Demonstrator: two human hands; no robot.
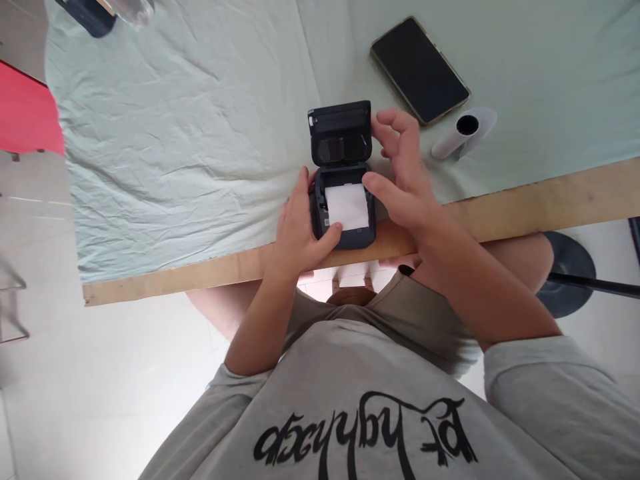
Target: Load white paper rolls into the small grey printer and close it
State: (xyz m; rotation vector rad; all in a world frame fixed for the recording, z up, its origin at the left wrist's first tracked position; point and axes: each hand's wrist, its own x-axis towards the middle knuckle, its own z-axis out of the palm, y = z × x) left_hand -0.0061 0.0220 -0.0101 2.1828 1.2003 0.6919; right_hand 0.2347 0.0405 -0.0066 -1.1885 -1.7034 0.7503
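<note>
A small dark printer [345,237] sits near the table's front edge with its lid [341,132] flipped up. A white paper roll [347,205] lies in the open bay. My left hand [296,230] wraps the printer's left side, thumb pressing on the paper's near edge. My right hand [403,177] rests against the right side of the printer and the lid, fingers curled loosely, the thumb reaching the bay's right rim.
A black phone [420,70] lies face up at the back right. Beside it lies a white paper roll with a dark core [463,132]. A pale green cloth [190,127] covers the table, leaving a wooden front edge [550,200]. A dark object [90,17] sits at the far left.
</note>
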